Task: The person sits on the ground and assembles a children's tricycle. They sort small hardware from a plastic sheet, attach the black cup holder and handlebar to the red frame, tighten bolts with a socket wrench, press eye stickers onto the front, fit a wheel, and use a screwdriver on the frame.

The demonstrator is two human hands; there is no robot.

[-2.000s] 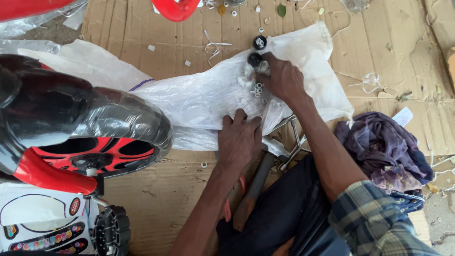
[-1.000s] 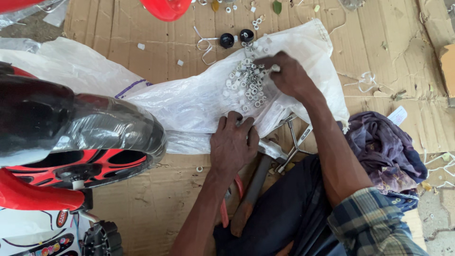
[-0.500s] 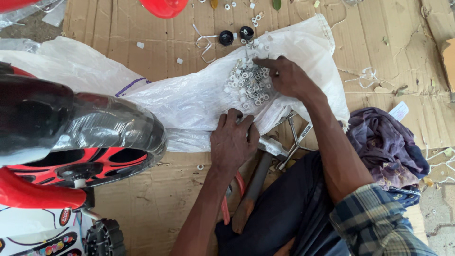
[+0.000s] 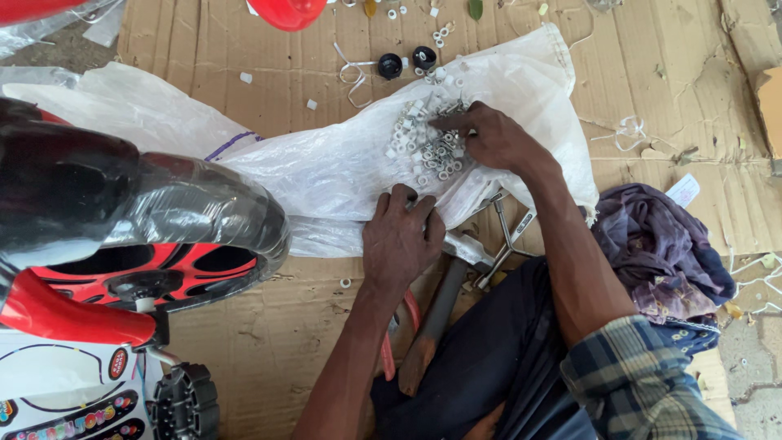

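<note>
Washers (image 4: 432, 151): right hand (image 4: 489, 138) picking; left hand (image 4: 403, 240) flat on sack (image 4: 326, 171).

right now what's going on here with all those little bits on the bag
A person sits on flattened brown cardboard, sorting a pile of small white and metal washers and nuts on a white woven plastic sack. The right hand picks through the pile; the left hand presses the sack's near edge flat. A plastic-wrapped red and black toy wheel sits beside them.
</note>
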